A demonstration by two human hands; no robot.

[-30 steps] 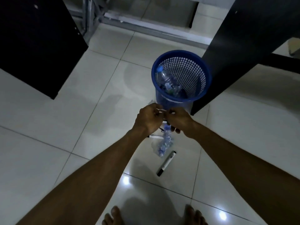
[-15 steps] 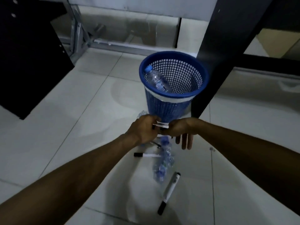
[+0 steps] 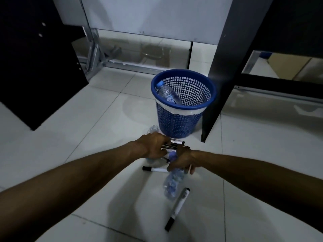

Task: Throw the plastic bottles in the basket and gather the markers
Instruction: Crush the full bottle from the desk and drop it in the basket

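My left hand [image 3: 153, 145] is closed around a bundle of markers [image 3: 176, 143] just in front of the blue mesh basket [image 3: 176, 123]. One plastic bottle [image 3: 168, 93] leans inside the basket. My right hand [image 3: 181, 159] is lowered with curled fingers over the neck of a crumpled bottle [image 3: 172, 184] lying on the floor. A white marker [image 3: 155, 169] lies with its end under that hand; whether the hand grips either, I cannot tell. A second marker [image 3: 178, 208] lies nearer me. Another crumpled bottle [image 3: 152, 130] shows behind my left hand.
A black desk panel [image 3: 225, 72] stands right beside the basket on its right. A dark cabinet [image 3: 35, 67] fills the left. A metal frame [image 3: 97, 56] and a wall panel run along the back. The floor is white tile.
My right hand has left the marker bundle and dropped onto the crumpled bottle and floor marker. The view has tilted up and closer to the floor. My left hand keeps the bundle.
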